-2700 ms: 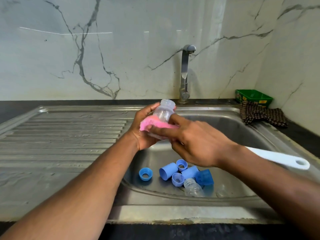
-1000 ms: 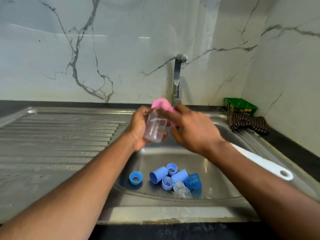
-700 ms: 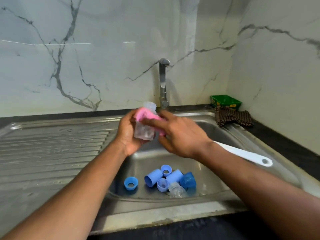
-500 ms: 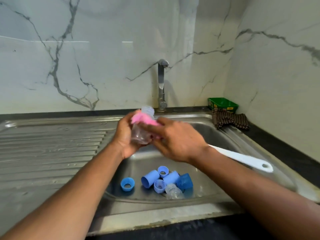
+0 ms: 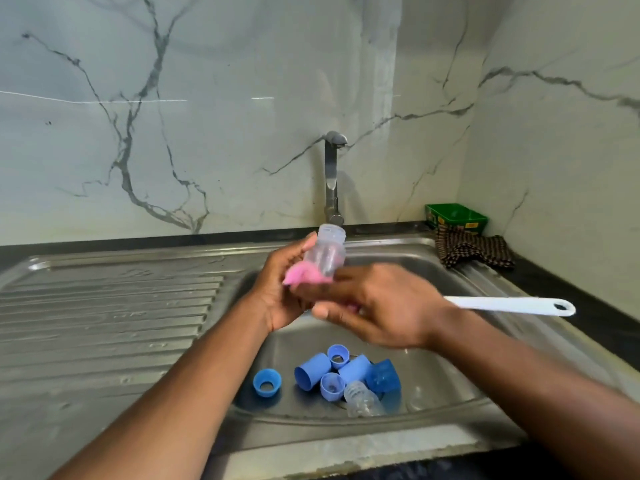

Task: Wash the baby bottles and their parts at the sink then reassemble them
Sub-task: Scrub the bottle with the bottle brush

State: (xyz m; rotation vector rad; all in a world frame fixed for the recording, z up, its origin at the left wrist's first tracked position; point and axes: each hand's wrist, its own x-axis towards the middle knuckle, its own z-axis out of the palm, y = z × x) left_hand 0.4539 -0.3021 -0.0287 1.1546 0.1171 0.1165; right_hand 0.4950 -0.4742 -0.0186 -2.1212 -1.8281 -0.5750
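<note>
My left hand (image 5: 280, 289) grips a small clear baby bottle (image 5: 327, 252) above the sink basin, its open neck pointing up toward the tap. My right hand (image 5: 377, 306) holds a pink sponge (image 5: 304, 274) against the lower side of the bottle. On the basin floor lie several blue caps and collars (image 5: 332, 372), one blue ring (image 5: 266, 382) apart to the left, and a second clear bottle (image 5: 363, 398) on its side.
A steel sink (image 5: 450, 420) with a ribbed drainboard (image 5: 104, 323) on the left. The tap (image 5: 332, 178) stands at the back. A white brush handle (image 5: 512, 305) lies over the right rim. A checked cloth (image 5: 474, 249) and green box (image 5: 455, 218) sit in the back right corner.
The pink sponge has slid down from near the neck to the bottle's lower part. The bottle has tipped, so more of its neck shows. The view has shifted slightly.
</note>
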